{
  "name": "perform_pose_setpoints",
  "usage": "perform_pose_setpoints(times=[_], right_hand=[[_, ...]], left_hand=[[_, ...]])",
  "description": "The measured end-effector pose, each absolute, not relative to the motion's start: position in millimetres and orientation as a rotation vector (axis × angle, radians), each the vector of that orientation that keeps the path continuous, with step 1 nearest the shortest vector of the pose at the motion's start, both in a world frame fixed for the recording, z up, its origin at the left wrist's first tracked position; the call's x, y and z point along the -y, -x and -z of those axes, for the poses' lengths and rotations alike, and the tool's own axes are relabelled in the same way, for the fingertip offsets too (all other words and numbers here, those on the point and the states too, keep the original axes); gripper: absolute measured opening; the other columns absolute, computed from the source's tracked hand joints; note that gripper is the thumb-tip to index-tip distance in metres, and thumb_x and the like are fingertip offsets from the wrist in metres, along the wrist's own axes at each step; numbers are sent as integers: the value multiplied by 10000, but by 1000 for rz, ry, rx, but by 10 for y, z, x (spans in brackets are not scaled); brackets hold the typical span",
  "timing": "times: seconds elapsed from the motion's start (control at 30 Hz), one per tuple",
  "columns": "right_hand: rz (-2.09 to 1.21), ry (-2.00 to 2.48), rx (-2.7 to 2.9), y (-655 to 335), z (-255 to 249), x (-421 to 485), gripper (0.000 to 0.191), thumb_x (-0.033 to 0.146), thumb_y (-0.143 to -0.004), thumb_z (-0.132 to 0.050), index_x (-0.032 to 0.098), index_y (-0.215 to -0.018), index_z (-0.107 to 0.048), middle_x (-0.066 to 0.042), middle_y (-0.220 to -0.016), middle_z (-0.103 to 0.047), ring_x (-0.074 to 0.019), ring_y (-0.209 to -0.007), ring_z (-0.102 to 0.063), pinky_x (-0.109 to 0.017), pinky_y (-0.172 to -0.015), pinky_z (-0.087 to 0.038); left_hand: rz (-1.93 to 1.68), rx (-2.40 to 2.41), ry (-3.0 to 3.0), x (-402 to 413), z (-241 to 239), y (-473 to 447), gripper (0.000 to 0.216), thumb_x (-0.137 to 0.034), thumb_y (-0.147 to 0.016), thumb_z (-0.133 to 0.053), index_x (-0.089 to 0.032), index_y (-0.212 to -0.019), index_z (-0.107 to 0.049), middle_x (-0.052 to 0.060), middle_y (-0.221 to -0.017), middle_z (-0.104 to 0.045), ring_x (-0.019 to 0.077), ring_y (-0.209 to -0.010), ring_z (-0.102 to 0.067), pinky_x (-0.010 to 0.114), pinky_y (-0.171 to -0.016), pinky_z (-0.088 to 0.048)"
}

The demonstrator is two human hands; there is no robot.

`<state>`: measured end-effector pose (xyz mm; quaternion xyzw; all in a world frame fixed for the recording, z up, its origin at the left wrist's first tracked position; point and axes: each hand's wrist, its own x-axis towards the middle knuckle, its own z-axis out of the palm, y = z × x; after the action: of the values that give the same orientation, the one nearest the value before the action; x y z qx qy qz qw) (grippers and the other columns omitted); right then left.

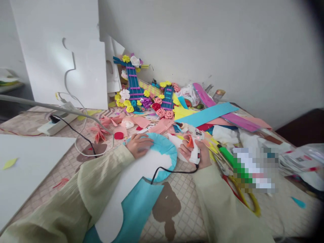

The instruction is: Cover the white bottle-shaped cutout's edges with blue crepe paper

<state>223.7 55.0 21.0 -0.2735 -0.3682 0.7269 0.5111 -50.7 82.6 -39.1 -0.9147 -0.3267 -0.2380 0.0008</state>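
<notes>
My left hand (138,144) lies curled, palm down, on the far edge of a white foam shape (141,168) laid over blue paper (138,209), with a round blue edge (167,148) showing. My right hand (194,152) is closed round a white hot glue gun (193,140) with an orange trigger, its nozzle pointing left toward the shape's upper right rim. The gun's black cord (172,171) loops back across the paper. Both sleeves are pale yellow-green.
Paper flowers and blue stick ladders (141,91) pile at the back by the wall. Coloured paper strips (207,114), a power strip (57,125), white foam boards (63,57), yellow-handled scissors (249,202) and a white sheet (27,162) lie around on the patterned tablecloth.
</notes>
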Motion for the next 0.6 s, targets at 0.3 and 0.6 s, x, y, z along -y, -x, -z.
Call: perform_pose_setpoints(times=[0.3, 0.6], right_hand=[[-1694, 535, 822, -2440, -208, -595, 259, 389, -633, -598, 200, -809, -578, 76, -501, -266, -70, -422, -223, -247, -458, -330], [-1737, 501, 785, -2430, -177, -558, 266, 374, -642, -589, 190, -833, -579, 71, -494, -313, -73, -416, -273, -268, -477, -368]], left_hand=[[558, 1026, 2909, -1015, 214, 446, 199, -253, -840, -455, -260, -951, -619, 12, -961, -638, 181, -933, -511, 368, -880, -285], [505, 1299, 2835, -1029, 242, 400, 237, -307, -852, -493, -148, -1019, -548, 67, -1042, -556, 179, -912, -548, 380, -786, -466]])
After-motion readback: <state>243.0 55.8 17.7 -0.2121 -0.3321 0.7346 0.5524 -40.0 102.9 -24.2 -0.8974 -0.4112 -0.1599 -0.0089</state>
